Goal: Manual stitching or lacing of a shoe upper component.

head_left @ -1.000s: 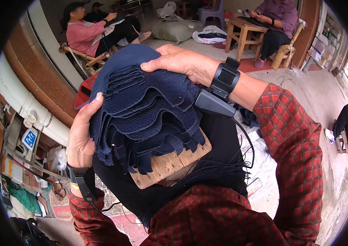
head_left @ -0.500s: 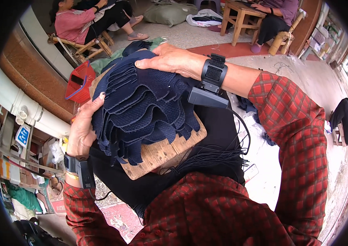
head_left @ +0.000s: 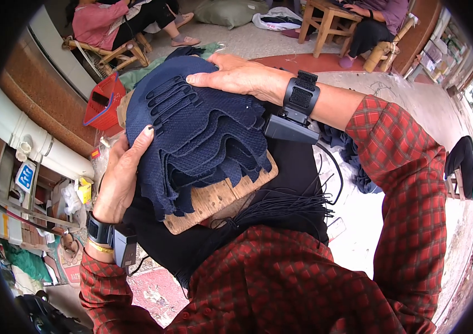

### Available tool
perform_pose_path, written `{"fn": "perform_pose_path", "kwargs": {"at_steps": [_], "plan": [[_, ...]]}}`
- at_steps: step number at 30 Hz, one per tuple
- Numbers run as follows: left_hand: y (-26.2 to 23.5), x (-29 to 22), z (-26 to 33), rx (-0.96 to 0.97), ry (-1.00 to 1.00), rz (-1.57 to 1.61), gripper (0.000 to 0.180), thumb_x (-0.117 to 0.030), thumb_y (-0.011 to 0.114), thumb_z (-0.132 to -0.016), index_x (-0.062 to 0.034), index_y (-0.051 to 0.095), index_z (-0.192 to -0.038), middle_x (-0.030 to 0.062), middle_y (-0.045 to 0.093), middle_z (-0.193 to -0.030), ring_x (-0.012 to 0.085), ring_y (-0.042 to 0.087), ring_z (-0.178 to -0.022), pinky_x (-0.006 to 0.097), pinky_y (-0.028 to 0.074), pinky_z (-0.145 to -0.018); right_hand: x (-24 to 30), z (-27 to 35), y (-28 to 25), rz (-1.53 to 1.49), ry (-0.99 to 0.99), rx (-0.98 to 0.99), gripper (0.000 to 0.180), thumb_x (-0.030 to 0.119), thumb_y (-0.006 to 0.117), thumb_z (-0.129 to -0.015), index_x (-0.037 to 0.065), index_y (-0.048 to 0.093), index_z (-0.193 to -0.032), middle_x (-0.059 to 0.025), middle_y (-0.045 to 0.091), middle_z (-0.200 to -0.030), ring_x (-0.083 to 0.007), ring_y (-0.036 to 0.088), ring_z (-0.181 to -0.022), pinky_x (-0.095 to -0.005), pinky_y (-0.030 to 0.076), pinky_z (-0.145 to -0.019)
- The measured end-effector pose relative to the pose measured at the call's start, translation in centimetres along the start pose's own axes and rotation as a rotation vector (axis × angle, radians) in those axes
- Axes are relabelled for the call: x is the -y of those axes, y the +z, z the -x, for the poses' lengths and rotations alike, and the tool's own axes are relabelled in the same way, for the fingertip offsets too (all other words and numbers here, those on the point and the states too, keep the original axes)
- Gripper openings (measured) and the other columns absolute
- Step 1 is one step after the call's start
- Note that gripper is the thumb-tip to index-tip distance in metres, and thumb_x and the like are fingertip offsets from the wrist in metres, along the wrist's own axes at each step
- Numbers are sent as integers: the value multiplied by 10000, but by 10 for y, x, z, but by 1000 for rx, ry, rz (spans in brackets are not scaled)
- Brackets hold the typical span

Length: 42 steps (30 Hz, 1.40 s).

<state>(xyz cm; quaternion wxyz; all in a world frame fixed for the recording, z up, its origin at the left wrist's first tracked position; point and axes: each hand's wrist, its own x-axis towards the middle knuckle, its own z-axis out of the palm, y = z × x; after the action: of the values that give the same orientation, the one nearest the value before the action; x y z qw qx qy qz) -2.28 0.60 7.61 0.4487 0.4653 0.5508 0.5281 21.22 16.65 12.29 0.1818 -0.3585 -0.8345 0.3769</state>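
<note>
Layered navy-blue mesh fabric pieces [head_left: 203, 131] lie fanned out on a wooden board [head_left: 222, 200] across my lap. Their near edges are wavy and cut into strips. Thin dark cord loops [head_left: 172, 104] run in a row over the top piece. My left hand [head_left: 120, 181] grips the left edge of the fabric, thumb on top and fingers mostly hidden beneath. At the far right edge my right hand [head_left: 247, 79] holds the fabric too, its thumb pressed on top beside the loops and its other fingers partly hidden.
A bundle of dark cords [head_left: 286, 210] lies on my lap beside the board. A red plastic basket [head_left: 103, 108] stands to the left. Two people sit farther back, near a wooden stool [head_left: 325, 25]. Dark cloth [head_left: 347, 156] lies to my right.
The top of the fabric now lies flatter, and its cord loops show more fully. My left hand has shifted slightly right along the edge; the right hand keeps its hold.
</note>
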Motion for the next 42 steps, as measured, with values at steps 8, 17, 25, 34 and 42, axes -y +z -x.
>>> {"fn": "perform_pose_path", "kwargs": {"at_steps": [8,17,25,34,42], "plan": [[-9,-31,-17,-97,378,-521,745,-269,632,-1013,-58,274,-1632,197,462,-1568,266,388,-1482,370,268,-1231,-32,-15,23,243,-170,-287,749,499,598,-950,-102,504,-1387,-334,610,-1313,-444,595,-1246,-467,487,-1045],[28,-25,-51,255,469,-1029,629,-445,357,-1099,-68,360,-1602,112,360,-1657,279,261,-1560,427,146,-1280,-72,14,-18,273,-235,-171,693,612,575,-963,45,640,-1357,-203,691,-1261,-346,624,-1221,-443,489,-1037],[29,-16,-49,256,495,-981,634,-414,304,-1114,-21,300,-1611,138,320,-1668,254,255,-1559,408,148,-1284,-276,284,-26,-481,554,-468,233,307,690,-1003,133,768,-1135,53,735,-970,-63,635,-859,-238,503,-725],[59,-17,-61,332,518,-970,633,-398,302,-1107,-9,310,-1606,162,326,-1663,286,256,-1558,426,152,-1278,-418,417,136,-929,1055,-710,98,192,781,-870,122,764,-937,53,697,-769,-51,607,-652,-232,453,-539],[89,-9,-104,349,509,-1013,641,-405,301,-1108,-2,301,-1607,174,319,-1663,299,256,-1556,428,155,-1276,-572,290,119,-123,884,-1145,119,137,725,-862,23,752,-881,-98,719,-693,-193,707,-642,-344,553,-626]]}}
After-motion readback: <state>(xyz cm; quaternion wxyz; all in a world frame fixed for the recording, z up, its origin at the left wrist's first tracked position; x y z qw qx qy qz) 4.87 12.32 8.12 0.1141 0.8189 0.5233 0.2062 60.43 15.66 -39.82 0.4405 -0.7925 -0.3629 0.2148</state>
